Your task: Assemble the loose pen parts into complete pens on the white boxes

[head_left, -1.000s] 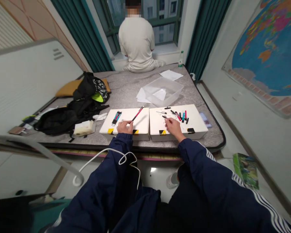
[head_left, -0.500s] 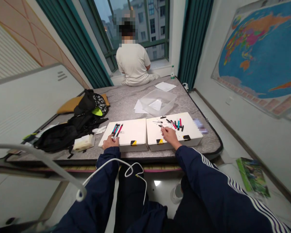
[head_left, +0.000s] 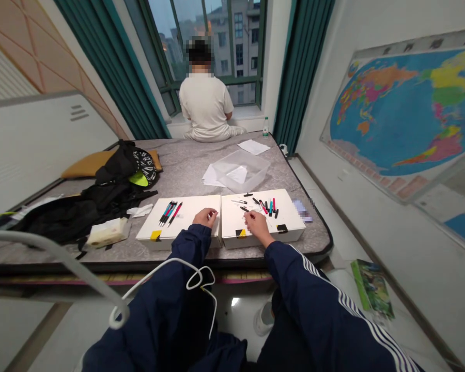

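My right hand [head_left: 256, 223] pinches a small black pen part [head_left: 244, 208] above the right white box [head_left: 232, 227]; its kind, cap or barrel, is too small to tell. Just beyond lie loose pen parts [head_left: 270, 206] in black, red and teal, with thin clear or white pieces [head_left: 239, 201] beside them. Over the right side of the left white box [head_left: 194, 204] is my left hand [head_left: 205, 217], fingers loosely bent and apart, with nothing visible in them. On that box's left half, several pens [head_left: 170, 213] in black, red and blue lie side by side.
A clear plastic bin [head_left: 242, 170] and papers [head_left: 254, 147] lie behind the boxes. At left are a black backpack [head_left: 96, 201] and a tissue pack [head_left: 107, 232]. A person [head_left: 205, 106] sits by the window. A white cable [head_left: 166, 262] crosses my left sleeve.
My left hand has let go of the pens on the left box and moved right, toward the right box. My right hand stays over the right box with the black part. The view has turned slightly.
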A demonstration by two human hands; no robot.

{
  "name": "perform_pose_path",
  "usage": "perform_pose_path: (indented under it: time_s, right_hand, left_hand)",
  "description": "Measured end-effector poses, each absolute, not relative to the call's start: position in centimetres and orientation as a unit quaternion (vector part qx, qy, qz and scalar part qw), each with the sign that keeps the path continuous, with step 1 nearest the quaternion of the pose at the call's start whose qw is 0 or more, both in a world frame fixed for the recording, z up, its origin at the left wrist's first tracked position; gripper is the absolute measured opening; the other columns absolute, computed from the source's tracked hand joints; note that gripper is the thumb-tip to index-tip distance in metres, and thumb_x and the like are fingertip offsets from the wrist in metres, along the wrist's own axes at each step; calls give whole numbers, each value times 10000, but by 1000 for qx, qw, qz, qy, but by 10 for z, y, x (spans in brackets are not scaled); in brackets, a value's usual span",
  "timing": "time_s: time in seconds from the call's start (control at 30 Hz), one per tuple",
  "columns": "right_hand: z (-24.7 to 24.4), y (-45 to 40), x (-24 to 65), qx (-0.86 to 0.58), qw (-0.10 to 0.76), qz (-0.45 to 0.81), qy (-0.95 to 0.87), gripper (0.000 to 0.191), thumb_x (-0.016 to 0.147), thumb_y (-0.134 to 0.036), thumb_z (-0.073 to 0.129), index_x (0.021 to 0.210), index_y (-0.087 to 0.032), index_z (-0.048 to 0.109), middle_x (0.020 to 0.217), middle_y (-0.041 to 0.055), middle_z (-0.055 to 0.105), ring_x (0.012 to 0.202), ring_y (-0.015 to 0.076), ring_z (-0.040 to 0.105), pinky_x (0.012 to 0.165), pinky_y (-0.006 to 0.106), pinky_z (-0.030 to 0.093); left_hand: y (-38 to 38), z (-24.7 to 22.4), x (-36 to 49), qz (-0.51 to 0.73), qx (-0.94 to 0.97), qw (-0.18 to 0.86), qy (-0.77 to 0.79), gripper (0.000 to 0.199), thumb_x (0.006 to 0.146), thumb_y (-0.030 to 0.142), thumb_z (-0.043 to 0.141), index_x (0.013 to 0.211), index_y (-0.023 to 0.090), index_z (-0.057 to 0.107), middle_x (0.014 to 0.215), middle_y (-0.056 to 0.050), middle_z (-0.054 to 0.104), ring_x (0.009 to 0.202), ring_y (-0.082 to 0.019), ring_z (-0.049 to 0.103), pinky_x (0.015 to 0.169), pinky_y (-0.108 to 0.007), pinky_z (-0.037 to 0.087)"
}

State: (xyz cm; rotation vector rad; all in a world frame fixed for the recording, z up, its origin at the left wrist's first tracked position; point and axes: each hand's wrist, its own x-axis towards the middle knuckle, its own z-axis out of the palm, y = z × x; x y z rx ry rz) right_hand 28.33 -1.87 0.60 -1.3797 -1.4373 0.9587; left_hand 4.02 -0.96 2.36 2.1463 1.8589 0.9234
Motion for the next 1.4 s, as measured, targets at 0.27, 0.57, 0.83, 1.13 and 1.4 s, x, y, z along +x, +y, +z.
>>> perform_pose_path:
  time_s: [0.27, 0.57, 0.83, 1.13, 1.4]
  right_hand:
    - [8, -20, 283, -564, 426, 349, -615, 360, 865, -440, 407, 771, -165, 621, 614, 3, 619, 460, 110, 542, 470, 205, 422]
    - [13, -21, 281, -548, 412, 361, -632, 356, 857, -458, 425, 799, -157, 606, 641, 24, 617, 454, 119, 535, 435, 215, 421]
    - [47, 35, 305, -566, 337, 266, -704, 299, 823, -361, 499, 989, -154, 638, 842, 63, 675, 666, 171, 623, 601, 274, 495]
    - [60, 81, 275, -570, 61, 90, -814, 310, 778, -113, 549, 1063, -120, 670, 1081, 147, 650, 954, 219, 604, 834, 264, 406]
    - [49, 86, 263, -608, 50, 54, -790, 176, 791, -142, 547, 838, -128, 716, 931, 162, 687, 848, 227, 631, 740, 271, 412]
  left_hand:
    - [-12, 17, 57, 235, 669, 67, 702, 307, 884, 415, 427, 906, 214, 658, 766, -30, 672, 684, -166, 582, 600, -266, 368]
    - [-15, 24, 58, 185, 690, 61, 697, 458, 924, 486, 322, 782, 199, 649, 797, -90, 671, 760, -209, 602, 653, -300, 363]
    - [-9, 11, 55, 210, 674, 65, 705, 518, 944, 465, 260, 793, 185, 669, 837, -122, 685, 791, -227, 620, 704, -328, 382]
    - [-9, 14, 54, 215, 676, 65, 702, 443, 934, 411, 304, 822, 186, 669, 836, -117, 691, 779, -231, 625, 680, -335, 385]
    - [-13, 18, 54, 240, 672, 76, 697, 348, 894, 375, 384, 777, 199, 661, 817, -98, 688, 788, -230, 621, 686, -337, 387]
